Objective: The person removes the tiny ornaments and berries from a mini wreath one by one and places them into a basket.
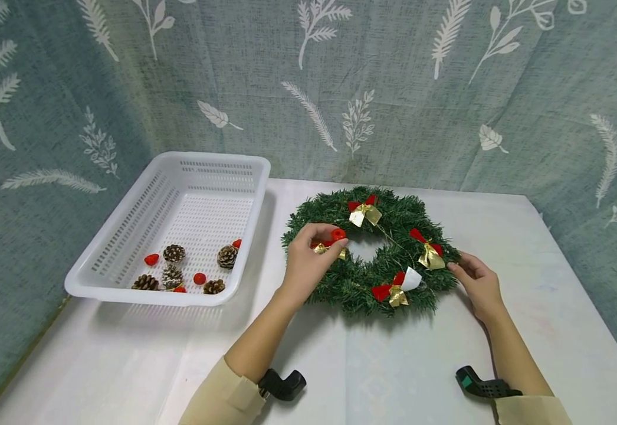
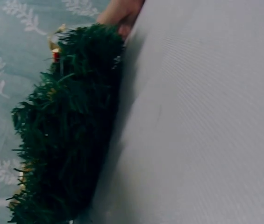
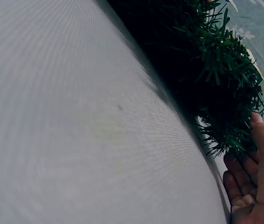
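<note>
A green wreath (image 1: 404, 206) of artificial pine lies flat on the table, with several red and gold bows set around its ring. Over its left side, my left hand (image 1: 308, 260) pinches a small round red ornament (image 1: 338, 235) between thumb and fingers, close above the left bow (image 1: 321, 248), which the hand partly hides. My right hand (image 1: 479, 286) holds the wreath's outer right edge, thumb on top; in the right wrist view its fingers (image 3: 244, 172) curl in under the greenery. The bow (image 1: 397, 287) at the front has a white piece turned up beside it.
A white perforated plastic basket (image 1: 263, 206) stands to the left. Inside it are several pine cones (image 1: 174, 254) and small red ornaments (image 1: 199, 278). A patterned green cloth (image 1: 266, 136) hangs behind the white table (image 1: 393, 366).
</note>
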The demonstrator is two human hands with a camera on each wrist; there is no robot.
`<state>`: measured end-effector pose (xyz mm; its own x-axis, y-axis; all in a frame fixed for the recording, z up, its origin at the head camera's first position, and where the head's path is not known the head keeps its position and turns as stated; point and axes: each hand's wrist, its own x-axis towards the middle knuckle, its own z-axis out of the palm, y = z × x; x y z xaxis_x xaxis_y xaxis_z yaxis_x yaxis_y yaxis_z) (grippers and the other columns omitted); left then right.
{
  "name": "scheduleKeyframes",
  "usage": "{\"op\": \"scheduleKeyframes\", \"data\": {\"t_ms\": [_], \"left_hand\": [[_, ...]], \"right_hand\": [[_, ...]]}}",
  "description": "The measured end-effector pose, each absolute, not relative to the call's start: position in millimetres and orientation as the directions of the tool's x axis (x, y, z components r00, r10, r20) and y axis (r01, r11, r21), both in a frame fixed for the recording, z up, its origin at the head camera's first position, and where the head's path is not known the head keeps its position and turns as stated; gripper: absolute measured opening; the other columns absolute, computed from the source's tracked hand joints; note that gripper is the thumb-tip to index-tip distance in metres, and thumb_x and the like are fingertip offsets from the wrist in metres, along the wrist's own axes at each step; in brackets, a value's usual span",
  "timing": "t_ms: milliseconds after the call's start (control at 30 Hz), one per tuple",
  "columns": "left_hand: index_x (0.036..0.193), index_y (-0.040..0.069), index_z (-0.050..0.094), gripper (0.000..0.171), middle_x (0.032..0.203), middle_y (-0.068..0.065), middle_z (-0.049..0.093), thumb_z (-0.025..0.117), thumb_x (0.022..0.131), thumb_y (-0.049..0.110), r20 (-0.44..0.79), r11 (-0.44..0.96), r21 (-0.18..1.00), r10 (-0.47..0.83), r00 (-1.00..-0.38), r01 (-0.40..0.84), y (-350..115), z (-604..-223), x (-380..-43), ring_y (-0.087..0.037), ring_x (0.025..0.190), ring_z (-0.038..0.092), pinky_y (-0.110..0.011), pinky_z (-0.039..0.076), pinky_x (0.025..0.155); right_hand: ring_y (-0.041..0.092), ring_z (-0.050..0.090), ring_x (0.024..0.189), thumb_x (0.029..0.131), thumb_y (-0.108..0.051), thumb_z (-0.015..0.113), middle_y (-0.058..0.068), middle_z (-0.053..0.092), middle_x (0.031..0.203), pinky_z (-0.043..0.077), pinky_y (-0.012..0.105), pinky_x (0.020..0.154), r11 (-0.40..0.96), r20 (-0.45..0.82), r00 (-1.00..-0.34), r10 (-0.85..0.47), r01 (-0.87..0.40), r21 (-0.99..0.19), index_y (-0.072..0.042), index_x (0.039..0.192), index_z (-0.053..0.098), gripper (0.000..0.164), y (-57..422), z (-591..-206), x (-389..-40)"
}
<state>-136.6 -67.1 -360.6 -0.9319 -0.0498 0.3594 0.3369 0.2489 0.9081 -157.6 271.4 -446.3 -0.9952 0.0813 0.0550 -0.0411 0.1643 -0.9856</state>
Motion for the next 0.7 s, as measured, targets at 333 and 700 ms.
{"op": "scheduleKeyframes", "data": {"t_ms": [333,700], "left_hand": [[0.102,0.008,0.065,0.023,0.095,-0.005,0.064,0.073,0.083,0.018,0.332,0.221,0.93,-0.157,-0.93,0.294,-85,-351,-128,-0.02,0.088,0.058,-0.039,0.048,0.081],[0.103,0.008,0.065,0.024,0.099,-0.005,0.064,0.073,0.083,0.02,0.303,0.212,0.942,-0.204,-0.931,0.26,-107,-335,-123,-0.024,0.095,0.058,-0.045,0.046,0.089]], "right_hand": [[-0.002,0.054,0.087,0.09,-0.007,0.063,-0.018,0.061,0.092,0.046,0.006,0.074,0.109,0.058,-0.995,0.075,-0.049,-0.993,-0.027,0.102,0.063,0.023,273,-446,-158],[-0.004,0.054,0.088,0.09,-0.009,0.064,-0.021,0.06,0.092,0.046,0.005,0.075,0.17,0.061,-0.995,0.082,-0.046,-0.984,-0.024,0.105,0.062,0.021,273,-446,-158]]}}
